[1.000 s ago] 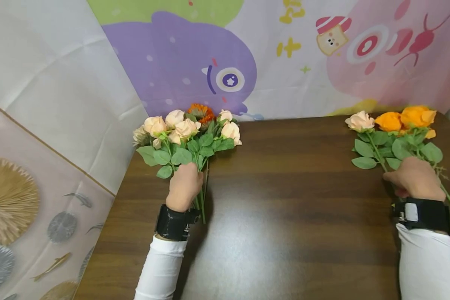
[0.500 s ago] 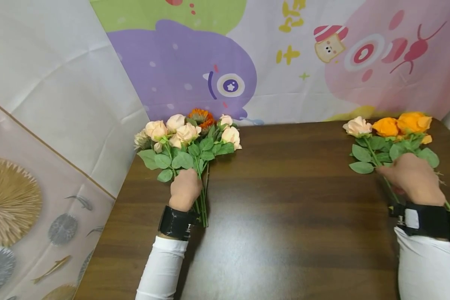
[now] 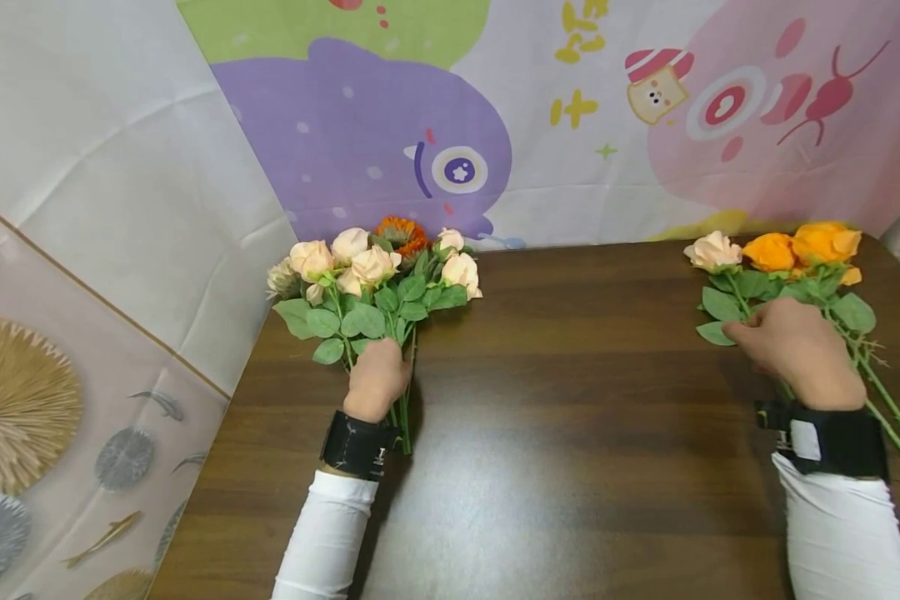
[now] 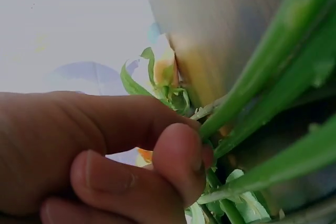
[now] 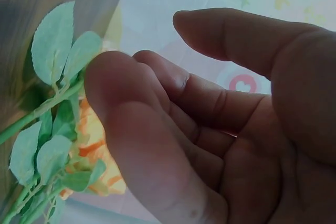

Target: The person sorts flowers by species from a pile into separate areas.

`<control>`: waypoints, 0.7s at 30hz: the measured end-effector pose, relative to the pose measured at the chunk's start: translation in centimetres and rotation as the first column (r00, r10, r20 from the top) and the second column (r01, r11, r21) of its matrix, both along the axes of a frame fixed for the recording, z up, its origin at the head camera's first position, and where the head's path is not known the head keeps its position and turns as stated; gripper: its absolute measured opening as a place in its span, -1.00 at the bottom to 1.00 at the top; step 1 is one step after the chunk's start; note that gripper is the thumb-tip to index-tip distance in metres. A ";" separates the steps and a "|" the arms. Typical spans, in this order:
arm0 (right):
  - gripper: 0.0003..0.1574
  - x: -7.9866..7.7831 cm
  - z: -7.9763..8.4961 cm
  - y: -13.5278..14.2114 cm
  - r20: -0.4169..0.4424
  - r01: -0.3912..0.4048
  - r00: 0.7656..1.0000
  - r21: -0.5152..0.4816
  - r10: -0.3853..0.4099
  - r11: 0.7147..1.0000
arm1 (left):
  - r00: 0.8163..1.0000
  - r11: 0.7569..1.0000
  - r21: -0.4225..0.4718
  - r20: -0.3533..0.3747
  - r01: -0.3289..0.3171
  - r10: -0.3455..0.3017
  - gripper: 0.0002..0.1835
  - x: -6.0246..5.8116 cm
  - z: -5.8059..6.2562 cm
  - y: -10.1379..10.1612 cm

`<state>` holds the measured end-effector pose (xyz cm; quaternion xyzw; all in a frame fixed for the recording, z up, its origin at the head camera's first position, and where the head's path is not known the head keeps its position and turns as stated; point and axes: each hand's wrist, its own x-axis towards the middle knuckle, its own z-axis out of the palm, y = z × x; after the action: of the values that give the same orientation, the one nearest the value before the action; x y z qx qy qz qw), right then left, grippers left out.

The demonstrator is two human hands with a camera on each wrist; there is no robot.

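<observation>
At the table's left side, my left hand (image 3: pixel 378 379) pinches the stems of peach roses (image 3: pixel 376 262); the left wrist view shows thumb and fingertips meeting at a green stem (image 4: pixel 236 103). An orange flower (image 3: pixel 402 237) and a pale, spiky flower (image 3: pixel 282 279) lie among those roses. On the right, my right hand (image 3: pixel 802 354) hovers over the stem of a single peach rose (image 3: pixel 712 252), partly hiding it. In the right wrist view its thumb stands apart from loosely bent fingers, with nothing between. Orange roses (image 3: pixel 827 242) lie beside that peach rose, their leaves (image 5: pixel 39 156) near my fingertips.
Both groups of flowers lie on a dark brown wooden table (image 3: pixel 570 400). A cartoon-printed cloth (image 3: pixel 570 192) hangs along its back edge. Pale patterned fabric (image 3: pixel 120 375) borders the left side. Long green stems (image 3: pixel 896 429) reach toward the table's right edge.
My right hand has shifted left, away from the orange roses' stems and over the peach rose's stem. The left hand stays at its bunch, barely moved. The head view has tilted slightly.
</observation>
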<state>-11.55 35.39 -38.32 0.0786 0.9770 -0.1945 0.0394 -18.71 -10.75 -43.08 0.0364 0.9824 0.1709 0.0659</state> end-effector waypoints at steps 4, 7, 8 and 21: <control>-0.39 -0.1 0.2 -0.6 0.000 -0.016 1.000 -0.003 0.016 1.000 | 1.000 0.999 0.038 -0.002 0.013 -0.013 -0.68 -0.1 0.2 -0.3; -0.39 -0.1 0.2 -0.9 -0.006 -0.012 1.000 -0.002 0.012 1.000 | 0.999 0.997 0.078 -0.033 0.028 -0.025 -0.59 -0.2 0.4 -0.5; -0.39 -0.1 0.2 -1.0 -0.009 -0.010 1.000 0.001 0.010 1.000 | 0.999 0.995 0.093 -0.042 0.032 -0.028 -0.57 -0.1 0.5 -0.6; -0.42 -0.2 0.7 -2.5 -0.074 -0.055 0.996 0.012 0.056 0.998 | 0.994 0.983 0.181 -0.105 0.033 -0.014 -0.51 0.7 2.2 0.0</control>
<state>-11.74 32.86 -37.60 0.0445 0.9805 -0.1911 0.0081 -18.06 -10.76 -40.85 0.0626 0.9642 0.2574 0.0135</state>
